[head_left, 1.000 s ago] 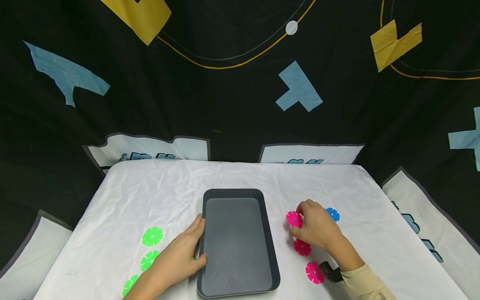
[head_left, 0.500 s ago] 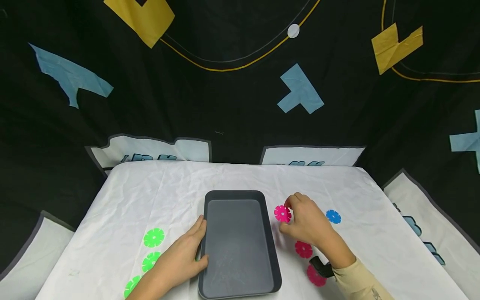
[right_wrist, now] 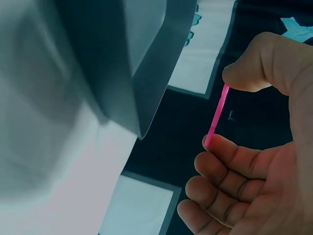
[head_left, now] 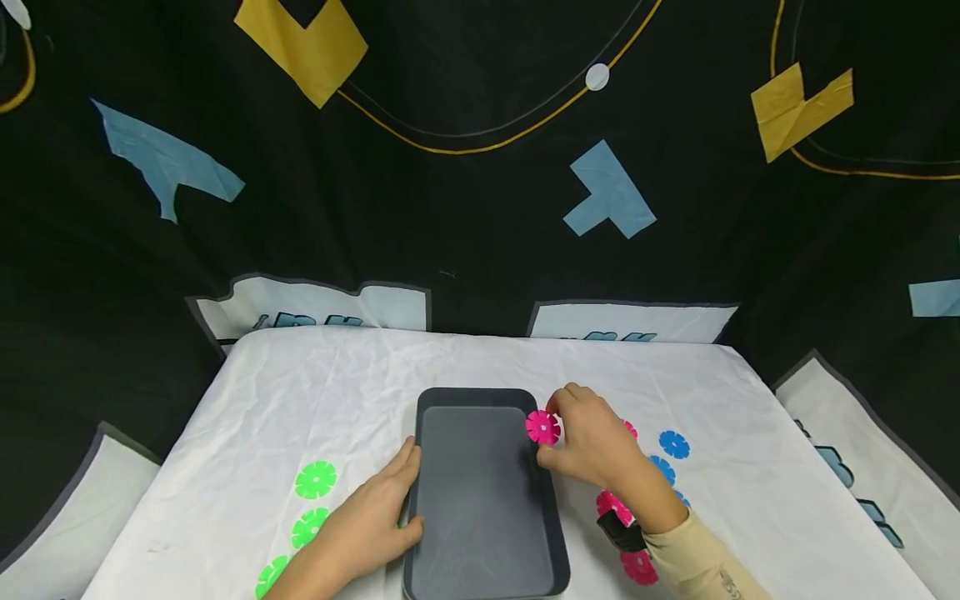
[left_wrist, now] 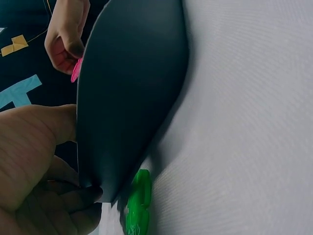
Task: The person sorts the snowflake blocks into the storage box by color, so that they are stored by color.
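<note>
A pink notched, flower-shaped disc [head_left: 543, 427] is pinched at its edge between thumb and forefinger of my right hand [head_left: 596, 442]. It hangs above the right rim of a dark grey baking tray [head_left: 487, 500], seen edge-on as a pink disc [right_wrist: 217, 115] in the right wrist view. The left hand [head_left: 367, 521] rests against the tray's left rim, fingers extended and thumb at the edge. In the left wrist view, a green disc [left_wrist: 139, 203] lies beside the tray under that hand.
Several green discs [head_left: 315, 479] lie left of the tray on the white cloth [head_left: 360, 375]. Right of it are more pink discs [head_left: 640, 567] and blue discs [head_left: 674, 444], some partly behind the right arm. A black curtain [head_left: 480, 225] hangs behind the table.
The right hand has carried the pink disc leftward, from among the other discs to over the tray's right rim. My left hand stays at the tray. The head view has shifted slightly.
</note>
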The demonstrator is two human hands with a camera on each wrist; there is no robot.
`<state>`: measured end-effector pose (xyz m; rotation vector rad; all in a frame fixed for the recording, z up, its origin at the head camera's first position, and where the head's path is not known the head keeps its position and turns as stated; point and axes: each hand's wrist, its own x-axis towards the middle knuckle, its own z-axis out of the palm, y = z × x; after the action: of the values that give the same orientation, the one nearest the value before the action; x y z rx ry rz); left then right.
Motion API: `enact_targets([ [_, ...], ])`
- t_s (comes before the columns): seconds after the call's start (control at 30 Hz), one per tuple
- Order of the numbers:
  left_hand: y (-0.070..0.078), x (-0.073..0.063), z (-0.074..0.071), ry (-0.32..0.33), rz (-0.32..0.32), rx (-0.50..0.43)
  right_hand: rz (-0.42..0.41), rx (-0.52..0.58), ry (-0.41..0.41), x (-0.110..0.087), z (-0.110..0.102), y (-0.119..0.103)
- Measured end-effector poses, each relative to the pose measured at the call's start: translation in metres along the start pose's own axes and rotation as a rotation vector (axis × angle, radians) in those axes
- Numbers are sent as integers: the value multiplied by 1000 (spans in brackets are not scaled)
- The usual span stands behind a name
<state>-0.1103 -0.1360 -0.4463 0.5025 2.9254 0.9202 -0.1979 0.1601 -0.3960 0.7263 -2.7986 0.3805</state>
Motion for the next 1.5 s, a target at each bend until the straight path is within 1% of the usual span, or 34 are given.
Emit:
enact_targets([
  [0.27, 0, -1, 0, 2, 17, -14, -60, 12, -24, 16, 10, -14],
  [0.47, -1, -1, 1, -7, 29, -32, -70, 17, -50, 26, 23, -19],
  [0.6, -1, -2, 1, -3, 33, -33, -81, 9, -78, 32, 30, -23],
  [0.7, -1, -2, 2, -1, 39, -35, -93, 3, -85, 37, 35, -26],
  [0.9, -1, -3, 1, -14, 27, -67, -106, 16, -99, 47, 47, -35],
  [1.13, -3, -2, -1, -46, 13, -72, -120, 25, -109, 59, 60, -44],
  [1.27, -3, -2, -2, -53, 23, -74, -121, 7, -126, 66, 67, -48],
  [1.37, -4, -2, -3, -48, 43, -62, -125, -8, -145, 70, 74, -51],
  [1.5, -4, -2, -3, -39, 63, -50, -118, -7, -185, 76, 82, -57],
])
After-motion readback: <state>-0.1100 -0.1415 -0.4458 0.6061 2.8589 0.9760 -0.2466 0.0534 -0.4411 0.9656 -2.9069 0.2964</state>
